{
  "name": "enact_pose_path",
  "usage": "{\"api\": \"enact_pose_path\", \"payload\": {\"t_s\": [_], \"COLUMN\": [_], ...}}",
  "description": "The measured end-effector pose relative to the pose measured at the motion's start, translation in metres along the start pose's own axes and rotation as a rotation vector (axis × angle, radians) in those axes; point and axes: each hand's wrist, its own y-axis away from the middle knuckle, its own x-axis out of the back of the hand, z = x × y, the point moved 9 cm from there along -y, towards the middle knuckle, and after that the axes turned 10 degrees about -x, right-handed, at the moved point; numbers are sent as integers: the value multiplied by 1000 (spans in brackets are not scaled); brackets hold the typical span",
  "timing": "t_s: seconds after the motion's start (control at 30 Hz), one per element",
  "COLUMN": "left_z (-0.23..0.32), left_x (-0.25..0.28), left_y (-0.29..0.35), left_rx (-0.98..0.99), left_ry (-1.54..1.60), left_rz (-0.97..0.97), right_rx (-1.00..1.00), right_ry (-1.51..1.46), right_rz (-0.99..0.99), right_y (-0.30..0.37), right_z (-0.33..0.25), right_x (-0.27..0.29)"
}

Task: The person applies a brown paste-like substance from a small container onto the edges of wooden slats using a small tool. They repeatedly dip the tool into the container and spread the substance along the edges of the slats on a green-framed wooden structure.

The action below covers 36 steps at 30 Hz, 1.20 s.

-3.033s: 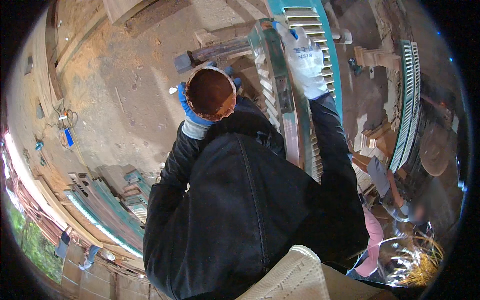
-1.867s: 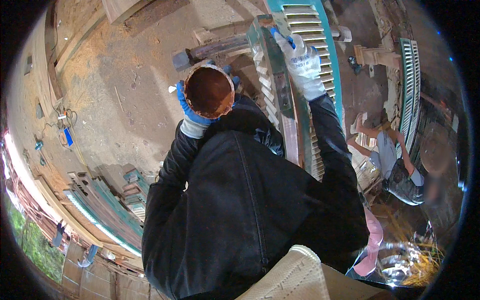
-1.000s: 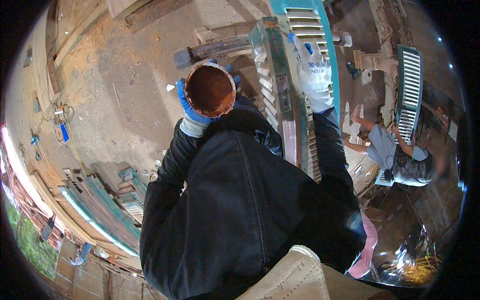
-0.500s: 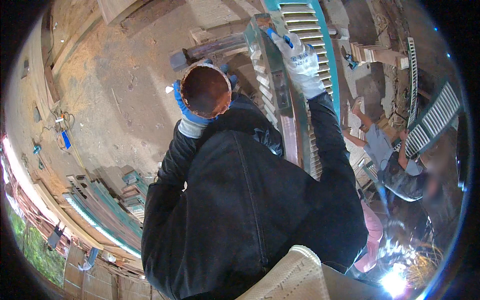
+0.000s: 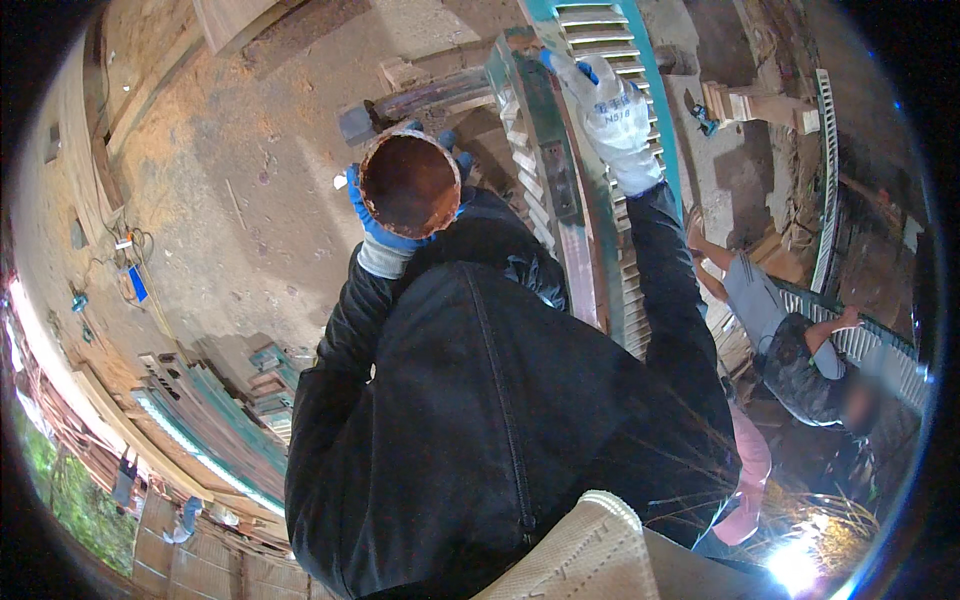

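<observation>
Head | left hand (image 5: 390, 238) cupped round one pot (image 5: 410, 187) | right hand (image 5: 613, 118) half-curled over one teal shutter (image 5: 655, 78) — hold unclear

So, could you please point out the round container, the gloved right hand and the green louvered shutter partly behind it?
Round container (image 5: 409, 187): head view, its brown interior.
Gloved right hand (image 5: 613, 115): head view, back of glove.
Green louvered shutter (image 5: 648, 70): head view, right rail.

The container (image 5: 410, 185) looks rough and crusted in rusty brown, its rim ragged. Knitted white cloth gloves (image 5: 618, 125) have blue-coated fingers; teal paint on the louvred panel (image 5: 652, 80) appears smooth. The jacket (image 5: 440, 400) is matt black cloth.
</observation>
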Motion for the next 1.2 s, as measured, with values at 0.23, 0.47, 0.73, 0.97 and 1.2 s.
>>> {"api": "enact_pose_path", "payload": {"t_s": [0.23, 0.47, 0.73, 0.97, 1.2], "left_z": [6, 7, -2, -7, -40], "left_x": [8, 10, -8, -143, -65], "left_y": [-16, 1, 1, 48, 10], "left_rx": [52, -99, -90, -617, -22], "left_ry": [214, -565, -412, -1554, -252], "left_rz": [189, -43, -100, -534, -223], "right_rx": [16, -18, -175, -570, -886], "right_ry": [53, 57, -160, -834, -1507], "right_rz": [-6, -3, -96, -148, -260], "right_y": [6, 2, 2, 41, 42], "right_z": [-8, -8, 18, 44, 50], "right_x": [-6, 2, 4, 7, -45]}}
